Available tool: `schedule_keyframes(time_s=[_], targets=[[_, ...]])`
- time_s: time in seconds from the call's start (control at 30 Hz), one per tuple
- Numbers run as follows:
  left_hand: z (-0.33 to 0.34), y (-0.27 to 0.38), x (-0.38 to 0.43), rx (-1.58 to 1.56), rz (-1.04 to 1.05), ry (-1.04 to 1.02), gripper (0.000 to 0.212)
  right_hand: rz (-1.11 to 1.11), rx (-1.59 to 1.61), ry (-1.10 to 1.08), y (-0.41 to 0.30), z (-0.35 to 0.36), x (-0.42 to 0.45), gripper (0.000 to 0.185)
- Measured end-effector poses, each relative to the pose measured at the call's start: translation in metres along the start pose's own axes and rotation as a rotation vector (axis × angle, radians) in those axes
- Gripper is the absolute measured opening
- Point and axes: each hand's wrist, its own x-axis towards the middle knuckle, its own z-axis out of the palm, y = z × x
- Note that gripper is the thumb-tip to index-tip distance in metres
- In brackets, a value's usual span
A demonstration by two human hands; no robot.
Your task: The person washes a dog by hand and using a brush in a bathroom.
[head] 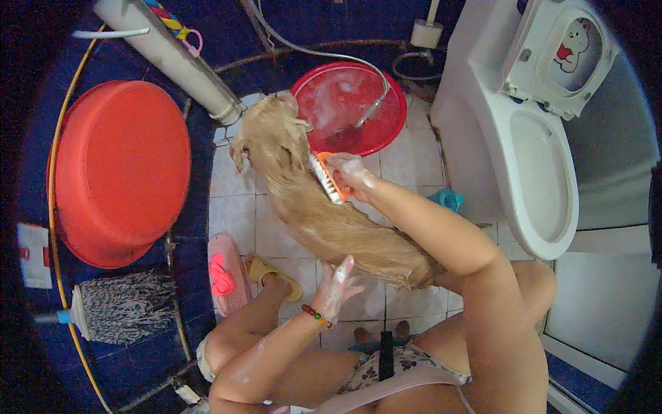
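Note:
A wet, tan long-haired dog (320, 217) stands on the tiled floor, its head near a red basin (398, 111) of sudsy water. My right hand (352, 176) grips an orange scrubbing brush (329, 178), whose white bristles rest against the dog's shoulder and back. My left hand (336, 290), flecked with lather and wearing a beaded bracelet (316, 315) at the wrist, is beside the dog's flank with fingers spread. Whether it touches the fur I cannot tell. A shower hose (331, 54) hangs into the basin, its end in the water.
A white toilet (543, 181) with raised lid stands at right. An upturned red tub (124, 171) and a string mop (124, 308) are along the left wall, near a white pipe (170, 57). A pink slipper (230, 297) lies by my yellow slipper (292, 290).

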Motion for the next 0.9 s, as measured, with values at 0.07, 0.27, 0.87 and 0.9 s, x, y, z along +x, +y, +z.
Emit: schedule_keyframes(time_s=[0.07, 0.27, 0.87, 0.9], targets=[[-0.013, -0.004, 0.007, -0.057, 0.026, 0.004, 0.071, 0.081, -0.404, -0.312, -0.016, 0.002, -0.029, 0.027], [-0.011, 0.004, 0.001, -0.085, 0.062, 0.031, 0.058, 0.343, -1.021, -0.386, -0.044, -0.072, -0.107, 0.036], [-0.002, -0.004, 0.011, -0.252, 0.203, 0.114, 0.058, 0.197, -1.117, -0.250, -0.057, -0.081, -0.128, 0.036], [0.002, -0.002, 0.008, -0.249, 0.206, 0.148, 0.059, 0.246, -1.150, -0.262, -0.063, -0.097, -0.140, 0.037]])
